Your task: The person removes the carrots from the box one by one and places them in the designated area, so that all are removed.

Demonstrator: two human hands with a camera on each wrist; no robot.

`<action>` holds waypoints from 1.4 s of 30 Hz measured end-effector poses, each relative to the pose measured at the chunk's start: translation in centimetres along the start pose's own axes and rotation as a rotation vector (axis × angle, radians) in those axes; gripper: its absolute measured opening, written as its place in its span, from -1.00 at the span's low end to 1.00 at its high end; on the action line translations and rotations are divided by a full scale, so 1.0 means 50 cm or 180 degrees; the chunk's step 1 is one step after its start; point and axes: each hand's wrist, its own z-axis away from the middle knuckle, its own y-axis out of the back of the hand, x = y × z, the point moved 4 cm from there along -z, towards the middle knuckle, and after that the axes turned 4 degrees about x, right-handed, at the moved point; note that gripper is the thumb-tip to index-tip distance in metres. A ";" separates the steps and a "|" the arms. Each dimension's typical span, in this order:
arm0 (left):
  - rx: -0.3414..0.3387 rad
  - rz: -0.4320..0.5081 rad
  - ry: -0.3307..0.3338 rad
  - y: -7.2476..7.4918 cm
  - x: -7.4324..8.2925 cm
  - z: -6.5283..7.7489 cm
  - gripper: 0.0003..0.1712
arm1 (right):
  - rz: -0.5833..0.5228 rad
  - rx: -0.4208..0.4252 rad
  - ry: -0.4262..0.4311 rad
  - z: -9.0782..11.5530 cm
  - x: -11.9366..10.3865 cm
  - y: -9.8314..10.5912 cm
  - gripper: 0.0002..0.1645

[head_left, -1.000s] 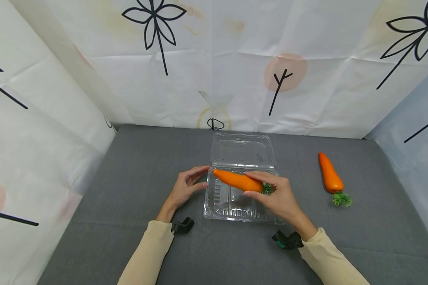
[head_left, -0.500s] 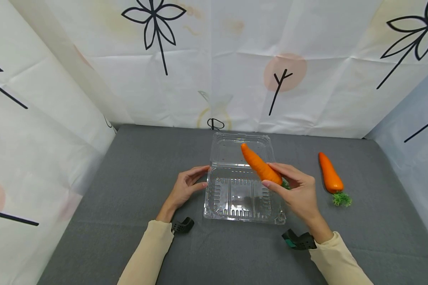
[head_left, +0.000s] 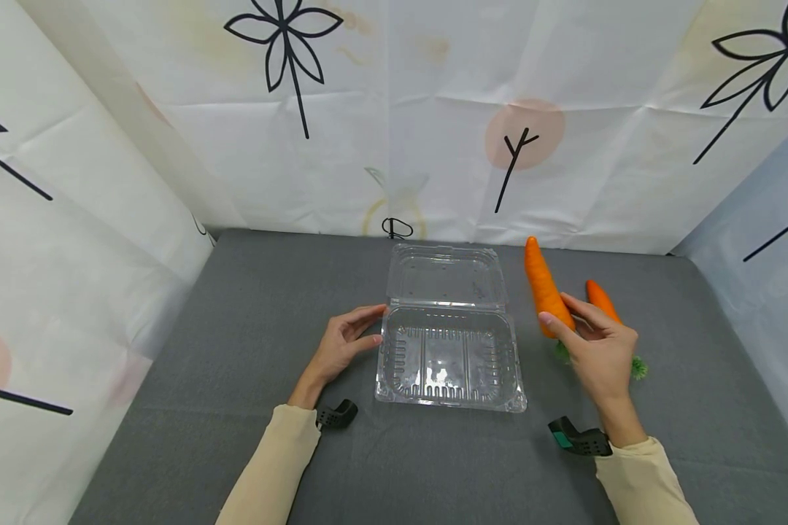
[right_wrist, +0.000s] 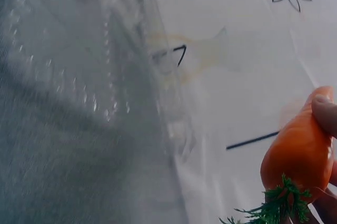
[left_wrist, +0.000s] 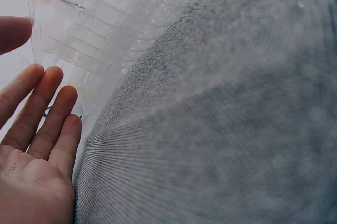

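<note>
In the head view a clear plastic clamshell box (head_left: 445,357) lies with its lid (head_left: 445,275) folded back. My left hand (head_left: 343,344) rests at the box's left side, fingertips at its rim; the left wrist view shows those fingers (left_wrist: 55,108) extended beside the clear wall. Right of the box, my right hand (head_left: 597,350) pinches an orange carrot (head_left: 543,284) near its leafy end, tip pointing away from me. Green leaves (right_wrist: 284,203) hang from that carrot in the right wrist view. A second carrot (head_left: 602,300) lies behind the right hand, partly hidden by it.
Grey cloth (head_left: 269,292) covers the table. White printed fabric (head_left: 433,146) rises along the back, with similar panels at the left and right sides. Black straps with camera mounts (head_left: 581,437) sit at both wrists.
My right hand has carried the carrot from over the box to its right side, turning the tip from leftward to away from me. The left hand and box have stayed put.
</note>
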 end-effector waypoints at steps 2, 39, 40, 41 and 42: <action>-0.0010 0.0018 -0.0015 0.000 -0.001 0.000 -0.37 | 0.0150 0.0146 -0.0027 -0.003 0.015 0.011 -0.50; -0.0035 -0.0003 -0.0033 0.000 0.004 0.000 -0.38 | 0.2955 -0.0041 -0.0351 -0.032 0.105 0.033 -0.41; -0.0033 -0.0002 -0.0028 0.000 0.004 0.000 -0.38 | 0.2977 -0.0061 -0.0331 -0.032 0.104 0.032 -0.41; -0.0032 -0.0004 -0.0026 0.000 0.004 0.000 -0.38 | 0.2994 -0.0076 -0.0317 -0.033 0.103 0.032 -0.41; -0.0032 -0.0002 -0.0023 -0.001 0.004 0.000 -0.38 | 0.3008 -0.0092 -0.0311 -0.033 0.103 0.031 -0.41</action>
